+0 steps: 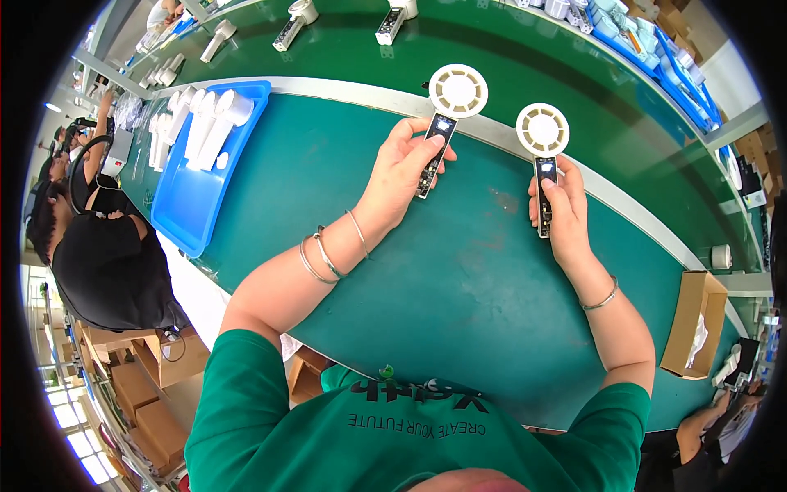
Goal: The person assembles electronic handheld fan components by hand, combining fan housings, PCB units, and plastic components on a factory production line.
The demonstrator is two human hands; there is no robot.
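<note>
Well apart, both hands (399, 170) (567, 209) outstretched, thumbs (424, 152) on two round-headed devices (443, 126) (546, 167).

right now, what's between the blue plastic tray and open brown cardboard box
The person's left forearm and right forearm, over the green tabletop; the head view shows this.

The head view looks down onto the green worktop (459, 279).

To your right is an open box (675, 340); to your left, a person in black (111, 271) near cartons (161, 428).
</note>
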